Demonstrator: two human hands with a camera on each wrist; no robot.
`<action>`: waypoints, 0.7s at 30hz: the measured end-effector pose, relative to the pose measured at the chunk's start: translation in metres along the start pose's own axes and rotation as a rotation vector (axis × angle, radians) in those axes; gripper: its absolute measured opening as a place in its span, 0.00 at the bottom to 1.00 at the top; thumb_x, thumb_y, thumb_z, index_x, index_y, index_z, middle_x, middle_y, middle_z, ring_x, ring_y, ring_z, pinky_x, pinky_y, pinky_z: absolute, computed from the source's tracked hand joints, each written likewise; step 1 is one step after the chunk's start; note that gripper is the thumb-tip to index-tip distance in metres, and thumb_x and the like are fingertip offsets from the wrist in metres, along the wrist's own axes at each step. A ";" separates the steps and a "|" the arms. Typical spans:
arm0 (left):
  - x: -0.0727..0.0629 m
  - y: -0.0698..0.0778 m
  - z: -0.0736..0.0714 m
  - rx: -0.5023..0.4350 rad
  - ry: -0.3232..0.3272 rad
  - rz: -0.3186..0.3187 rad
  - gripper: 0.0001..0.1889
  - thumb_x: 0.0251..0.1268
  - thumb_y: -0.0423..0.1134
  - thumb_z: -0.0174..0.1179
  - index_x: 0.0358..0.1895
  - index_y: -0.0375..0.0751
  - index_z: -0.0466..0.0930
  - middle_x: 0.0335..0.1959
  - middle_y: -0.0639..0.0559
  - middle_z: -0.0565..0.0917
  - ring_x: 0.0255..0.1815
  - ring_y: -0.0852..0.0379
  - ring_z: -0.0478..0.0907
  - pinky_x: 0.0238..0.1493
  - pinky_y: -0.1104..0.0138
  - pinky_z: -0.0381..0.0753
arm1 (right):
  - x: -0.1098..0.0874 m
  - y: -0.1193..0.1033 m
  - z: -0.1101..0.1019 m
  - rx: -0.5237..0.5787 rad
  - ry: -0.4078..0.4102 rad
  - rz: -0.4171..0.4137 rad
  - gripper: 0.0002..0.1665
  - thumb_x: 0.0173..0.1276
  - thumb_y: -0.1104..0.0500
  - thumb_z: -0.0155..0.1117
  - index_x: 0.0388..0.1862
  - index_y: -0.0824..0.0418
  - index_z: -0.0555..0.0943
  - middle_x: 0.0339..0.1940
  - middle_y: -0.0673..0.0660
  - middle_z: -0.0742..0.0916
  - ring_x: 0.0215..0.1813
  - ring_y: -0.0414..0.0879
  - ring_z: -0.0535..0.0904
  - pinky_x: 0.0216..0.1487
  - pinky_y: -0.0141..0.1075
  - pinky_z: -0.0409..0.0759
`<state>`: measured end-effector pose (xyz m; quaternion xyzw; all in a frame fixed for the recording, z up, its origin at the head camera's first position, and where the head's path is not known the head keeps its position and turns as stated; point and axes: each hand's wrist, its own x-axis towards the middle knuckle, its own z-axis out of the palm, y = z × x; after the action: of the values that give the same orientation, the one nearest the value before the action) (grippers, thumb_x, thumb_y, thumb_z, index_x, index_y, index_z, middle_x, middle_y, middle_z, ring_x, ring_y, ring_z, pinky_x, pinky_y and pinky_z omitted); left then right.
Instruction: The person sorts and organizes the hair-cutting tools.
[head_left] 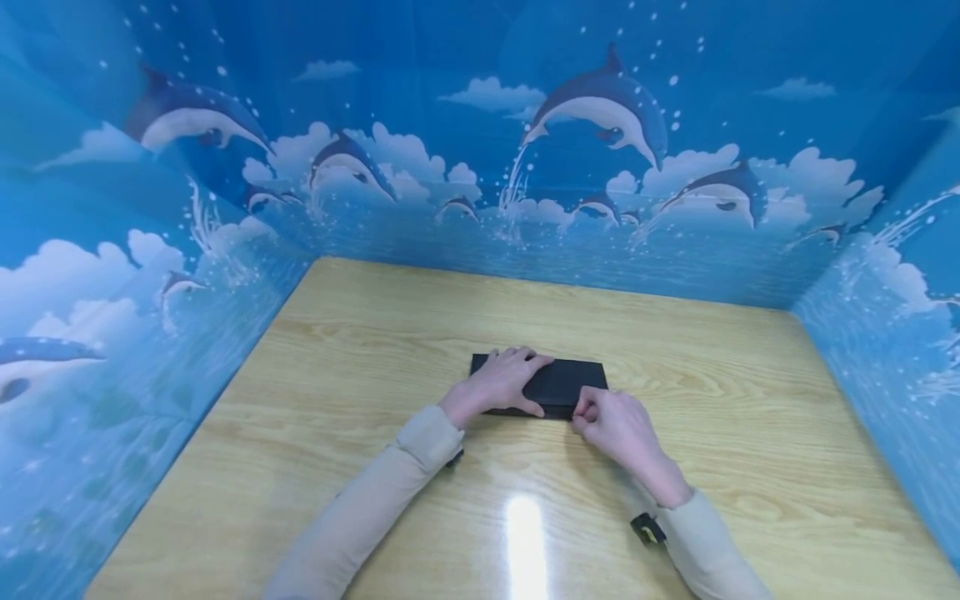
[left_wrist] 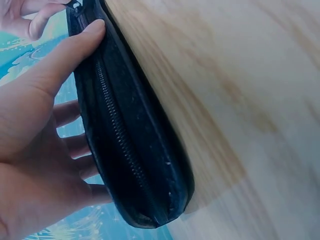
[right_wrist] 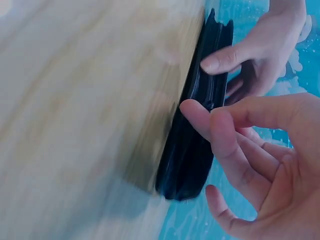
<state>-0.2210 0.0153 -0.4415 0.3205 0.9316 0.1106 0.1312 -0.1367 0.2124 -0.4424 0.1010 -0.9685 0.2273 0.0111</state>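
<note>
A black zippered pencil case (head_left: 567, 382) lies on the table, its zipper (left_wrist: 116, 112) side toward me. My left hand (head_left: 501, 383) holds the left half, thumb on the zipper side and fingers across the top. At the case's front edge, right of the middle, my right hand (head_left: 619, 423) pinches the zipper pull between thumb and index finger. The small metal slider (left_wrist: 76, 6) shows beside those fingertips in the left wrist view; the pull itself is mostly hidden. Along the left part, the zipper teeth look meshed.
The light wood-grain table (head_left: 360, 333) extends around the case. Blue dolphin-printed walls (head_left: 480, 225) enclose its back and sides. A small black device (head_left: 647, 528) sits at my right cuff, and light glares off the table's front.
</note>
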 end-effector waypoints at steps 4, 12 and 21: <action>0.002 -0.001 0.000 -0.008 -0.010 0.003 0.48 0.57 0.60 0.72 0.80 0.54 0.59 0.74 0.47 0.67 0.74 0.46 0.65 0.75 0.43 0.62 | -0.005 0.010 -0.008 0.014 -0.022 0.028 0.12 0.59 0.64 0.73 0.26 0.53 0.78 0.22 0.46 0.87 0.18 0.38 0.72 0.19 0.32 0.64; 0.003 -0.002 -0.003 -0.013 -0.020 0.012 0.48 0.57 0.59 0.73 0.79 0.54 0.60 0.74 0.47 0.68 0.74 0.46 0.67 0.74 0.44 0.64 | -0.008 0.025 -0.019 0.019 -0.044 0.048 0.10 0.61 0.63 0.73 0.28 0.53 0.80 0.29 0.52 0.91 0.17 0.37 0.76 0.20 0.32 0.67; 0.004 -0.003 -0.003 -0.028 -0.028 0.016 0.48 0.57 0.58 0.73 0.79 0.54 0.59 0.75 0.47 0.67 0.74 0.47 0.66 0.75 0.44 0.62 | -0.008 0.040 -0.025 0.066 -0.087 0.060 0.06 0.65 0.64 0.69 0.31 0.56 0.80 0.29 0.49 0.91 0.16 0.41 0.79 0.17 0.30 0.67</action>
<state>-0.2263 0.0150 -0.4405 0.3274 0.9254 0.1204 0.1478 -0.1371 0.2596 -0.4384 0.0820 -0.9627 0.2545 -0.0411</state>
